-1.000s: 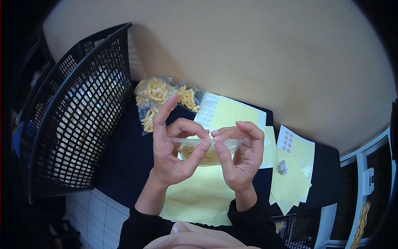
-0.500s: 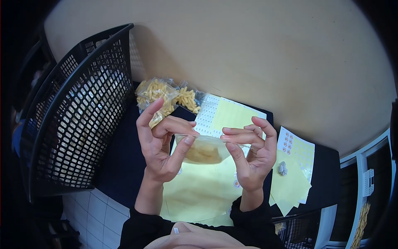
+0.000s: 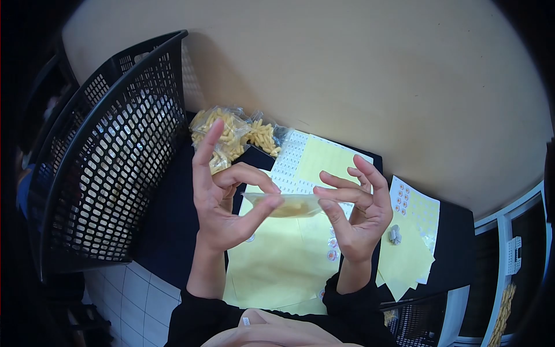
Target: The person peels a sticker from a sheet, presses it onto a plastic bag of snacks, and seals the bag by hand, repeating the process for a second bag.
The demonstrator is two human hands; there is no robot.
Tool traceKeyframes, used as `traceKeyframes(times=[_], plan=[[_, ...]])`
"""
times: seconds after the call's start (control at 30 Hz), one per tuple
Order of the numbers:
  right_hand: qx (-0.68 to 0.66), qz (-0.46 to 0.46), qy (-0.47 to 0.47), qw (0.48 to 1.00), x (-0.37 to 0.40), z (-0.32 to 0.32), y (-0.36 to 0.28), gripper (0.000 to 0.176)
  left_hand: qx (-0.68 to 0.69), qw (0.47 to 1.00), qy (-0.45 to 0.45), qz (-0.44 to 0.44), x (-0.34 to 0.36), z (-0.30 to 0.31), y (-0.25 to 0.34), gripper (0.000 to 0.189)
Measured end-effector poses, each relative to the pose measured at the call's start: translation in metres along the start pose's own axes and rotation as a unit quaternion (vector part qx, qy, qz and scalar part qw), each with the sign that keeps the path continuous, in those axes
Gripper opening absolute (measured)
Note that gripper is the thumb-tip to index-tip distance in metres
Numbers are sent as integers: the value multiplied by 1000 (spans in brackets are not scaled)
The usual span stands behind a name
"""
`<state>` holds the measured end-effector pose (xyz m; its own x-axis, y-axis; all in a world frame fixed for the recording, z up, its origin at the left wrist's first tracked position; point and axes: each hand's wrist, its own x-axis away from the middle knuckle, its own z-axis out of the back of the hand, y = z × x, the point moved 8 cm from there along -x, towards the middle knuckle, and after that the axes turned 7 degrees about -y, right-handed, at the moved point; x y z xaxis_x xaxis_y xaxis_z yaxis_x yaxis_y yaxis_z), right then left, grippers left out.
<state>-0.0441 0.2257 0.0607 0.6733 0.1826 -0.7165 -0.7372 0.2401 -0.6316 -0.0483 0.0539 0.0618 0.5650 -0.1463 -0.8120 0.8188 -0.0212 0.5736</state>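
A small clear bag (image 3: 298, 207) with something yellowish inside hangs in the air, seen nearly edge-on. My left hand (image 3: 231, 202) pinches its left part between thumb and index finger, with another finger raised. At its right end, my right hand (image 3: 355, 208) holds the edge between thumb and fingertips, the other fingers spread. Below the bag lie pale yellow sheets (image 3: 272, 272) with a few round stickers (image 3: 332, 255) along the right side.
A black perforated basket (image 3: 110, 168) stands at the left. Behind my hands are bags of yellow sticks (image 3: 222, 133) and a printed label sheet (image 3: 289, 159). To the right, more sheets (image 3: 404, 254) carry a crumpled grey piece (image 3: 395, 235). A beige wall (image 3: 347, 69) rises behind.
The bag has tipped from showing its face to nearly edge-on. My left thumb has shifted right along it, and my right hand has moved slightly right.
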Motion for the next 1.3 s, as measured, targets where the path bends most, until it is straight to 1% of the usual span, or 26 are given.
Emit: traceKeyframes(times=[0.07, 0.13, 0.17, 0.23, 0.3, 0.33, 0.37, 0.4, 0.43, 0.5, 0.53, 0.57, 0.63, 0.67, 0.7, 0.73, 0.77, 0.8, 0.83, 0.87, 0.9, 0.93, 1.0, 1.13, 1.2, 1.3], plan=[[8, -5, -14, 1000, 1, -4, 1, 37, -10, 999, 3, 36, 1, 0, -5, 86], [-52, -25, 4, 998, 3, -5, 7, 36, -9, 999, 0, 47, 0, 6, -5, 86], [-55, -33, -3, 998, 4, -7, 9, 36, -8, 999, -4, 54, 0, 9, -4, 86], [-54, -25, -25, 998, 1, -14, 7, 41, -15, 996, 34, 77, 1, 21, -3, 85], [-49, -17, -49, 997, 2, -22, 3, 44, -30, 997, -4, 73, 2, 28, 0, 83], [-76, -23, -35, 996, 2, -24, 1, 43, -33, 996, 0, 80, 4, 31, -1, 83], [-102, -29, -21, 994, 3, -25, 1, 42, 32, 994, -17, 102, 6, 29, -5, 81], [-70, 4, -15, 997, 4, -26, 2, 42, 97, 987, -33, 122, 8, 25, -10, 80], [-73, 2, -18, 997, 7, -30, 3, 42, 120, 986, -51, 100, 7, 18, -10, 70], [-255, -84, 30, 963, 13, -37, 17, 43, -32, 975, -188, 117, 11, 6, -15, 53], [-263, -79, 24, 961, 13, -39, 18, 44, -64, 975, -170, 131, 12, 11, -16, 33], [-263, -81, 21, 961, 11, -41, 18, 44, -64, 975, -167, 133, 13, 14, -14, 33], [-299, -111, 89, 944, 6, -41, 24, 46, -22, 973, -77, 217, 16, 36, -22, 24], [-249, -99, 130, 955, 3, -43, 25, 37, -40, 980, -14, 196, 15, 49, -18, 19], [-248, -100, 127, 955, 5, -41, 32, 37, -58, 982, 49, 175, 15, 63, -13, 14], [-142, -136, -38, 980, 4, -59, 42, 28, -68, 981, 75, 166, 17, 74, -11, 12], [-32, -166, -202, 965, 13, -80, 54, 20, -79, 979, 101, 156, 18, 85, -8, 11], [-8, -190, -272, 943, 23, -97, 63, 15, -79, 979, 104, 156, 18, 88, -8, 11], [16, -214, -340, 916, 36, -115, 73, 11, -85, 977, 133, 141, 20, 95, -4, 10], [43, -230, -371, 899, 51, -130, 87, 12, -91, 975, 162, 126, 21, 101, -1, 10], [70, -245, -401, 880, 61, -142, 93, 13, -91, 974, 164, 127, 22, 102, -1, 10], [70, -245, -402, 879, 65, -149, 94, 13, -97, 974, 166, 118, 21, 102, 0, 10], [222, -261, -475, 811, 81, -160, 103, 17, -104, 974, 170, 107, 21, 103, 1, 9], [257, -248, -465, 810, 90, -169, 108, 21, -113, 974, 166, 108, 20, 105, 1, 10], [224, -262, -481, 806, 93, -173, 110, 18, -113, 973, 168, 113, 20, 104, 0, 10], [205, -268, -469, 816, 99, -177, 118, 14, -123, 972, 158, 123, 20, 104, -3, 11]])
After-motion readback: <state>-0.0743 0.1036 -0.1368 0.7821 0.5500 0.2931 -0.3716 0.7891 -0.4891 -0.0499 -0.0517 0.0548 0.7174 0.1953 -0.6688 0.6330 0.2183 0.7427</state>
